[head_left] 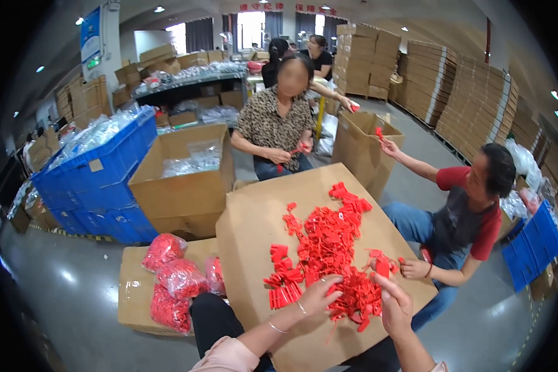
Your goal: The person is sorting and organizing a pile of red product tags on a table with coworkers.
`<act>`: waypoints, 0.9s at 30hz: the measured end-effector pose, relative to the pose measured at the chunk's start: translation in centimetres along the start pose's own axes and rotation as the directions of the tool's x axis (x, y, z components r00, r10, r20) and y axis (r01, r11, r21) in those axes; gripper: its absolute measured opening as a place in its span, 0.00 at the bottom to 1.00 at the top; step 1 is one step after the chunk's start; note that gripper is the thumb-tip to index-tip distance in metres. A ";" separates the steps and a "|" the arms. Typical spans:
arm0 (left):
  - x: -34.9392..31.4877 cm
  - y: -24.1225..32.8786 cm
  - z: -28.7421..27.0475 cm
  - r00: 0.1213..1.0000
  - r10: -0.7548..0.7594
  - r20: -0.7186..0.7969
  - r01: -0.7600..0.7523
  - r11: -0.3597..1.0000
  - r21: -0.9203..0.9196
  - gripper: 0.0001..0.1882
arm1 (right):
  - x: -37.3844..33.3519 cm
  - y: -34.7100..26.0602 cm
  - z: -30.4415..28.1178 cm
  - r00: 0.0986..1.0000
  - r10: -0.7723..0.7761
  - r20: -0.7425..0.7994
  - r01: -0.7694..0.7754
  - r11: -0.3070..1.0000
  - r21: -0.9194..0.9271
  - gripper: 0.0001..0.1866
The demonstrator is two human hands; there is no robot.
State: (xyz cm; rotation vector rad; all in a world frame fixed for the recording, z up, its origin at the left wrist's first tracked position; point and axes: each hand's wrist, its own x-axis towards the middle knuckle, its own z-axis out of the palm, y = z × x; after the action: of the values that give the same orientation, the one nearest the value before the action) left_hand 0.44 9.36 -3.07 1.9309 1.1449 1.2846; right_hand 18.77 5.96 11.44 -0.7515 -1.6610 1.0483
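A heap of small red plastic pieces [328,239] lies across the cardboard sheet [254,217] in front of me. My left hand [316,299], with bracelets at the wrist, is at the heap's near left side, thumb and fingers closing around a red piece at its edge. Upright in my right hand [397,307] is a flat red plastic piece [382,266], pinched between thumb and fingers just above the heap's near right end. A neat row of red pieces [285,296] lies left of my left hand. The pieces' exact kind is too small to tell.
Bags of red pieces [181,279] sit on a low carton [133,297] at my left. Beyond are an open carton [180,198] and a blue bin [99,180]. One co-worker [279,118] sits opposite, another [471,211] at right; both handle red pieces. An open box [366,155] stands between them.
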 end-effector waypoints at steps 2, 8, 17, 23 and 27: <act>-0.3 -1.0 0.9 0.997 -0.050 0.060 0.047 0.997 0.058 0.17 | -0.6 0.4 0.0 1.000 0.006 0.013 -0.006 0.999 0.040 0.18; -1.2 0.0 1.2 0.934 -0.156 0.323 0.095 0.976 0.198 0.14 | -1.0 2.3 -0.3 0.998 0.069 -0.009 -0.062 0.945 0.322 0.19; -2.4 0.7 0.3 0.898 -0.082 0.433 0.007 0.985 0.172 0.11 | 0.7 7.2 0.1 0.938 0.343 -0.052 -0.267 0.811 0.520 0.27; -2.1 3.3 -0.1 0.881 -0.085 0.465 -0.017 0.978 0.209 0.10 | 2.6 9.6 -1.5 0.905 0.414 -0.102 -0.265 0.733 0.626 0.27; -2.8 3.9 -0.1 0.904 -0.048 0.426 -0.057 0.971 0.230 0.11 | 3.1 9.9 -3.3 0.902 0.391 -0.184 -0.209 0.768 0.606 0.28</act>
State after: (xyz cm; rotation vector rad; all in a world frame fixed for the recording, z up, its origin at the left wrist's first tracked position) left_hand 1.16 5.04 -1.18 2.2445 1.0971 0.6853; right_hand 20.86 13.78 4.22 -0.7349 -0.8879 1.4926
